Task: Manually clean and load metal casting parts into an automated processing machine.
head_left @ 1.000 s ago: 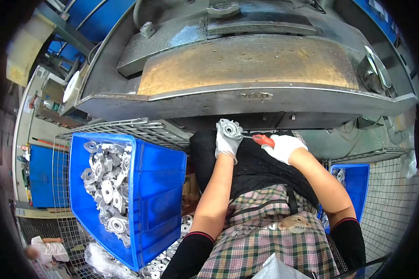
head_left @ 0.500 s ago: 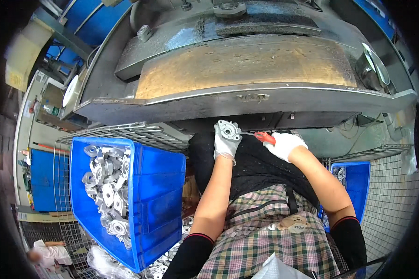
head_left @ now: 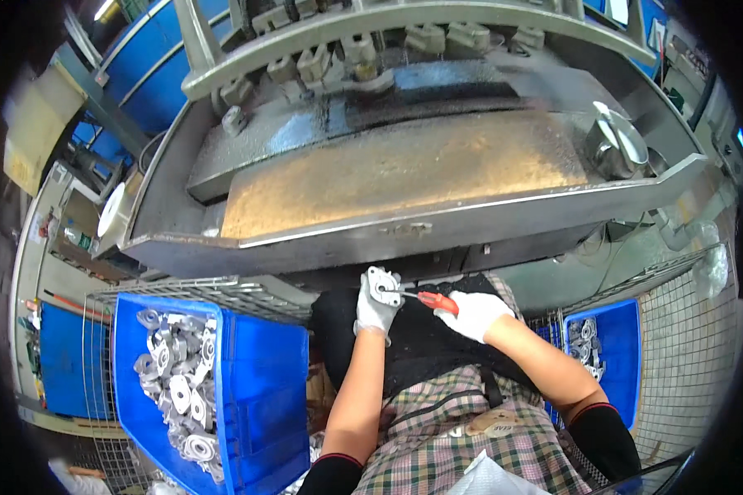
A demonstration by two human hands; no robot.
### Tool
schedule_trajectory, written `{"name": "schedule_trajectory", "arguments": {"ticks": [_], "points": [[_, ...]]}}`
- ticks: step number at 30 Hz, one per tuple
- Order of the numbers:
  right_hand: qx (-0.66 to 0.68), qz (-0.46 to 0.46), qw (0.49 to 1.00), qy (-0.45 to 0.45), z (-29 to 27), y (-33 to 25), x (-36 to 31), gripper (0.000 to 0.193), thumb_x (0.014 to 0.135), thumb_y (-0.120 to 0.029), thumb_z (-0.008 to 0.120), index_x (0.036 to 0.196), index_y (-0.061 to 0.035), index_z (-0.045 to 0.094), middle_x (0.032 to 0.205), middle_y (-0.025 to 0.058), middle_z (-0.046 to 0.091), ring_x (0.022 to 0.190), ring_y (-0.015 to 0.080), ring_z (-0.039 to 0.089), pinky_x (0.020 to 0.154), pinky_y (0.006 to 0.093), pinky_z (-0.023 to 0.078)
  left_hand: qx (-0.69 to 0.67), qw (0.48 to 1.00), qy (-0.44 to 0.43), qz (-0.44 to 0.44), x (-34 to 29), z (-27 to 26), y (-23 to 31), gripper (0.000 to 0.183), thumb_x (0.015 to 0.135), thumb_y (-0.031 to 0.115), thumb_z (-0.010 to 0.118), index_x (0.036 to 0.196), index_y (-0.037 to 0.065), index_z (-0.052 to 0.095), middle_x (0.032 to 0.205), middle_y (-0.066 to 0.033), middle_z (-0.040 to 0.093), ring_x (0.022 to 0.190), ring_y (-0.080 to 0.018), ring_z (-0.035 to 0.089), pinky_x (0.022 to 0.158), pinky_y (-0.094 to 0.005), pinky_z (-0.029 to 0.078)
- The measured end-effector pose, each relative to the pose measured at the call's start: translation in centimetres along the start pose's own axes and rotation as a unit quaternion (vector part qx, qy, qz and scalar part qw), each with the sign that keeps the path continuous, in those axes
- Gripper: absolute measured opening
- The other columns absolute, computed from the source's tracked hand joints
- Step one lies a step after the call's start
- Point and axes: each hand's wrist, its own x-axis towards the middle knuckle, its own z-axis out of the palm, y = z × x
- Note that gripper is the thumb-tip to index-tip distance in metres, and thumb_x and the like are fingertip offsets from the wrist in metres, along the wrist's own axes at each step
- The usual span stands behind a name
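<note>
My left hand (head_left: 374,312), in a white glove, holds up a grey cast metal part (head_left: 384,285) with a round opening in its face. My gloved right hand (head_left: 475,315) is closed round the red handle of a tool with a thin metal shaft, like a screwdriver (head_left: 437,302). The shaft reaches left to the face of the casting, at or near its opening; whether the tip touches is too small to tell. Both hands are above my dark-covered lap, just in front of the machine's edge.
A blue bin (head_left: 264,388) full of similar castings stands at my left in a wire cage. Another blue bin (head_left: 627,346) with castings is at my right. Ahead runs the machine's metal front edge (head_left: 322,237), with a wooden board (head_left: 404,169) behind it and a metal pot (head_left: 617,148) at right.
My view has tilted up, bringing more of the machine in. The casting has turned toward the right, and the screwdriver's shaft now reaches over its face.
</note>
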Motion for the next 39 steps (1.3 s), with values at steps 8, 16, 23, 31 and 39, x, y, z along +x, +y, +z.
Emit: {"name": "schedule_trajectory", "arguments": {"ticks": [8, 16, 23, 31, 39], "points": [[0.081, -0.022, 0.986, 0.143, -3.1, 6.3, -6.1, 0.046, 0.086, -0.053, 0.059, 0.108, -0.0124, 0.062, 0.093, 0.0215, 0.067, 0.090, 0.0409, 0.064, 0.078, 0.0448, 0.052, 0.185, 0.965, -0.132, -0.135, -3.6, 4.5, 1.1, 0.050, 0.100, 0.049, 0.037, 0.130, 0.011, 0.052, 0.111, -0.0175, 0.064, 0.082, -0.0316, 0.066, 0.059, -0.0374, 0.054], [0.361, -0.021, 0.761, 0.538, -11.1, 17.5, -16.8, 0.039, 0.086, -0.015, 0.069, 0.121, -0.0009, 0.060, 0.111, 0.0044, 0.066, 0.101, 0.0129, 0.061, 0.092, 0.0295, 0.046, 0.612, 0.750, -0.218, 0.128, -13.3, 27.1, 6.6, 0.065, 0.087, 0.044, 0.067, 0.134, 0.002, 0.050, 0.117, -0.0080, 0.061, 0.101, -0.0151, 0.058, 0.088, -0.0278, 0.046], [0.297, 0.097, 0.624, 0.716, -13.4, 27.1, -18.7, 0.034, 0.087, -0.020, 0.070, 0.114, -0.0014, 0.063, 0.103, 0.0024, 0.066, 0.093, 0.0113, 0.058, 0.086, 0.0276, 0.045, 0.840, 0.236, -0.068, 0.484, -5.4, 27.3, 11.2, 0.048, 0.083, 0.021, 0.068, 0.130, 0.013, 0.057, 0.131, -0.0149, 0.055, 0.117, -0.0307, 0.055, 0.099, -0.0404, 0.044], [-0.074, 0.287, 0.666, 0.685, -9.1, 32.7, -19.3, 0.038, 0.079, -0.034, 0.073, 0.104, -0.0067, 0.068, 0.102, 0.0153, 0.066, 0.097, 0.0334, 0.062, 0.089, 0.0409, 0.047, 0.881, 0.324, -0.075, 0.337, -4.1, 29.1, 11.6, 0.045, 0.076, 0.028, 0.074, 0.117, 0.014, 0.066, 0.121, -0.0143, 0.063, 0.112, -0.0329, 0.058, 0.095, -0.0391, 0.047], [-0.176, 0.122, 0.638, 0.740, -15.7, 24.0, -16.5, 0.041, 0.076, -0.019, 0.073, 0.113, -0.0063, 0.063, 0.109, 0.0156, 0.065, 0.107, 0.0354, 0.058, 0.094, 0.0425, 0.045, 0.709, 0.388, -0.092, 0.582, -7.0, 31.3, 11.2, 0.041, 0.084, 0.015, 0.068, 0.122, 0.005, 0.062, 0.127, -0.0162, 0.059, 0.111, -0.0300, 0.058, 0.096, -0.0366, 0.046]]}}
